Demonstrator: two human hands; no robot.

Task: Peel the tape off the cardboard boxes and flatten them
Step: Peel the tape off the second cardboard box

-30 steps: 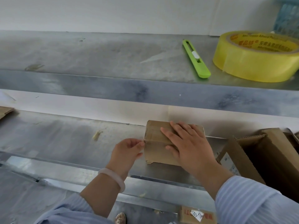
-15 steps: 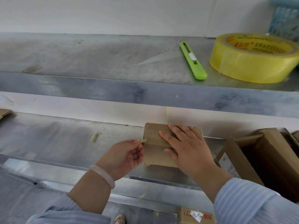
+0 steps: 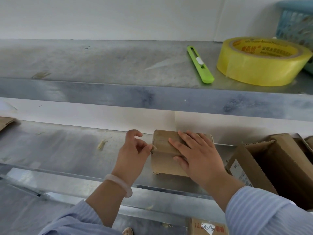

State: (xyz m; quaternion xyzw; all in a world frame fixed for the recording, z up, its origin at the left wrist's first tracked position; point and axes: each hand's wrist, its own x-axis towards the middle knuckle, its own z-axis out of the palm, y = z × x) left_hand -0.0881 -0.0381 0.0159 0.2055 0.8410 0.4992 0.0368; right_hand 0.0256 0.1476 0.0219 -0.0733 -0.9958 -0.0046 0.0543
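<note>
On the lower metal shelf [image 3: 67,150]: one small cardboard box [image 3: 166,164]. Our right hand [image 3: 196,156], fingers spread, presses its top. Our left hand [image 3: 133,150] pinches the tape end [image 3: 154,147] at the upper left edge; the strip apparently runs rightward under the palm.

On the upper metal shelf [image 3: 84,61] a green utility knife [image 3: 200,65], a yellow tape roll [image 3: 260,68] and a blue basket [image 3: 296,28] are laid. On the lower metal shelf [image 3: 59,146] a small cardboard box [image 3: 164,160] is set, with an open cardboard box [image 3: 271,167] to its right and flat cardboard [image 3: 6,122] at far left.
</note>
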